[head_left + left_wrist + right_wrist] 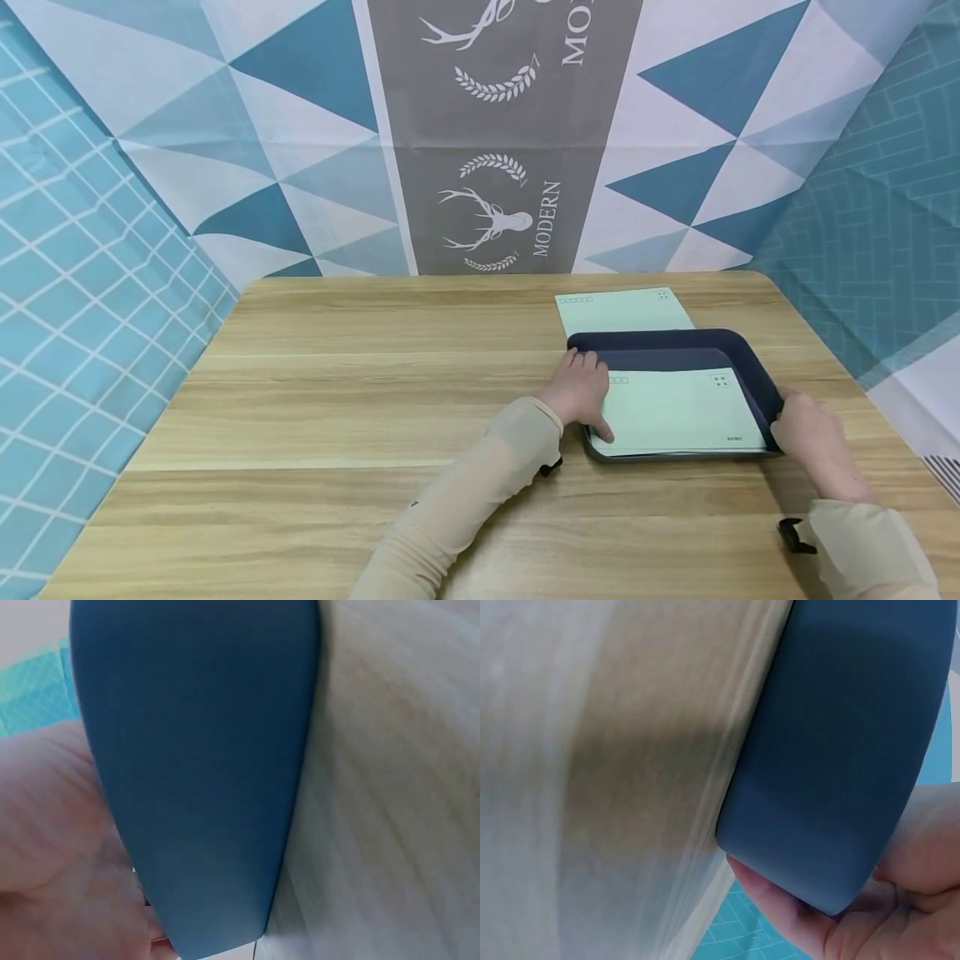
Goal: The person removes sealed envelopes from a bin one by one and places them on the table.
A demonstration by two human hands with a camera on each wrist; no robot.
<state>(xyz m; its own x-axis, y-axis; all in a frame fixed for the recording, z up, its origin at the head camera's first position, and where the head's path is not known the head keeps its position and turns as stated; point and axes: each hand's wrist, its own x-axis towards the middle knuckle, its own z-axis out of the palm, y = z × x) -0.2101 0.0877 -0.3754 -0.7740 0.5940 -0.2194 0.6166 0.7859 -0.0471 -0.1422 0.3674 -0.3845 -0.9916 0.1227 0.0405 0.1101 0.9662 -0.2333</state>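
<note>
A dark navy tray lies at the right side of the table, and a pale green envelope rests inside it. My left hand rests over the tray's left rim, its thumb spread onto the envelope. In the left wrist view, the tray's outer wall stands beside the palm; the fingertips are mostly hidden behind it. At the right end, my right hand grips the tray. The right wrist view shows fingers round the tray's end wall.
Another pale green envelope lies behind the tray, partly covered by its far rim. The wooden table extends far to the left. Patterned cloth hangs behind the table's far edge and at both sides.
</note>
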